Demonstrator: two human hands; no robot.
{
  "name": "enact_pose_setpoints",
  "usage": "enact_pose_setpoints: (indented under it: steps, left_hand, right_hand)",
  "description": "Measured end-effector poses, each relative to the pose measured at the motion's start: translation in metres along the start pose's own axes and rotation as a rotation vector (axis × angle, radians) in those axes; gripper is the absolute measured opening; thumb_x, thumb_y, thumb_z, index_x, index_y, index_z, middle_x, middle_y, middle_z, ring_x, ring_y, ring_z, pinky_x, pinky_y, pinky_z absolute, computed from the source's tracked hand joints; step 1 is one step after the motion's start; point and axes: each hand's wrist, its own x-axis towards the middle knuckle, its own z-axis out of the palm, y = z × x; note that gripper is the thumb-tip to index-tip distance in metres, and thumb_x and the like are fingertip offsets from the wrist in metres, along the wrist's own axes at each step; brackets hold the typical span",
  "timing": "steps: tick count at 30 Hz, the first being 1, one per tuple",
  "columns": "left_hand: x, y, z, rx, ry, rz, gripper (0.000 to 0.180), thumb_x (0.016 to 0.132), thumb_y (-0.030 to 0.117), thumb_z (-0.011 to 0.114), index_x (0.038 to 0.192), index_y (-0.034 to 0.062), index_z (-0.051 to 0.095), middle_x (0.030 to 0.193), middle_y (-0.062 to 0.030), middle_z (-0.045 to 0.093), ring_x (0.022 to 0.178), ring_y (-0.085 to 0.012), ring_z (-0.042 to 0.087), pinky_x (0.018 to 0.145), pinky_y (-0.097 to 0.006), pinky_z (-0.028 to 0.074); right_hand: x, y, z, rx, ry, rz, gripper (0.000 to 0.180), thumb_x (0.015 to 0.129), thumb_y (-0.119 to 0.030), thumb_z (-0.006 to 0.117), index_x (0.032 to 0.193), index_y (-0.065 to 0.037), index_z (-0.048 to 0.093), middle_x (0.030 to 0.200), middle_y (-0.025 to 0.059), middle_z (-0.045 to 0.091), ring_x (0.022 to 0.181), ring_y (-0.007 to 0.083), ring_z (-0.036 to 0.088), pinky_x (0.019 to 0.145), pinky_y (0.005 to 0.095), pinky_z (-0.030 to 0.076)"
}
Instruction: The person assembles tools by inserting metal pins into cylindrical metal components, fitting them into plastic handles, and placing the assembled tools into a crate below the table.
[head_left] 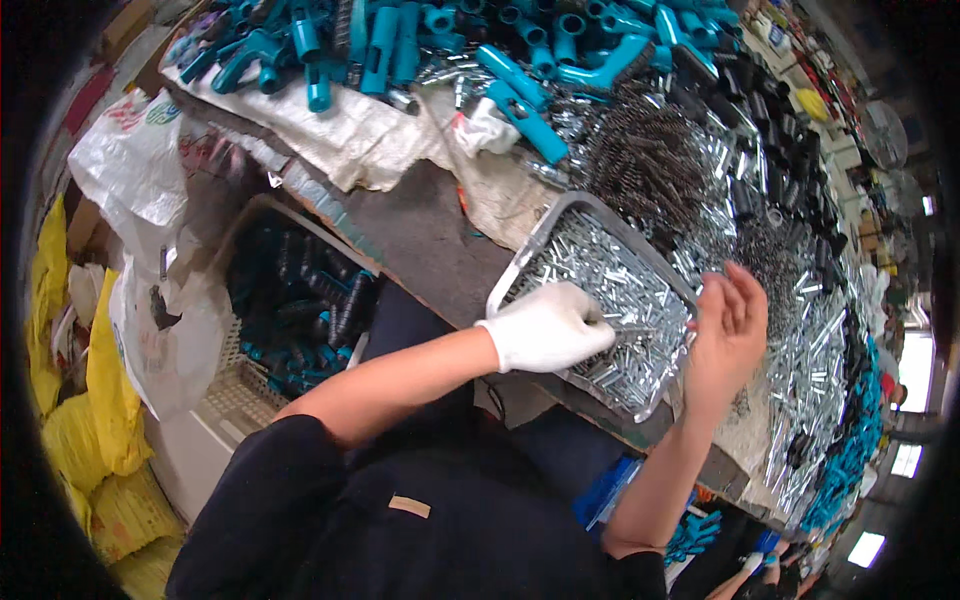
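Observation:
My left hand (553, 328), in a white glove, is closed above the near side of a grey tray (512, 273). Whatever its fingers grip is hidden from me. Small silver metal pins (625, 285) fill the tray in a loose heap. Beside the tray's right edge is my bare right hand (728, 335), raised with loosely bent fingers and slightly blurred. Nothing shows in it. Dark coil springs (645, 155) lie piled just beyond the tray.
Teal tubular parts (405, 45) cover the far side of the bench. Black sleeves (770, 130) and loose silver rods (805, 370) spread along the right. A crate (245, 400) of teal and black parts stands at left, near yellow sacks (100, 430). Other people's hands (750, 565) appear at lower right.

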Motion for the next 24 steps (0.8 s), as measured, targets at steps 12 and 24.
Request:
enact_pose_setpoints:
  steps: [12, 24]
  left_hand:
    - [0.006, -0.014, 0.000, -0.045, 0.062, 0.103, 0.048, 0.086, 0.038, 0.050, 0.076, -0.0074, 0.061, 0.068, -0.0288, 0.058, 0.069, -0.0399, 0.063, 0.069, -0.046, 0.047]
    - [0.008, -0.013, -0.004, 0.007, -0.007, 0.132, 0.049, 0.084, 0.041, 0.050, 0.082, -0.0057, 0.064, 0.073, -0.0260, 0.061, 0.070, -0.0364, 0.062, 0.071, -0.046, 0.048]
  right_hand:
    - [0.080, -0.024, 0.198, -1.008, -0.499, -0.762, 0.028, 0.078, -0.009, 0.068, 0.105, -0.007, 0.060, 0.108, 0.0112, 0.058, 0.104, 0.0319, 0.057, 0.082, 0.0425, 0.052]
    - [0.005, -0.039, 0.015, 0.162, -0.101, -0.324, 0.066, 0.082, -0.011, 0.075, 0.137, -0.008, 0.038, 0.107, 0.0078, 0.059, 0.088, 0.0144, 0.058, 0.078, 0.0252, 0.047]
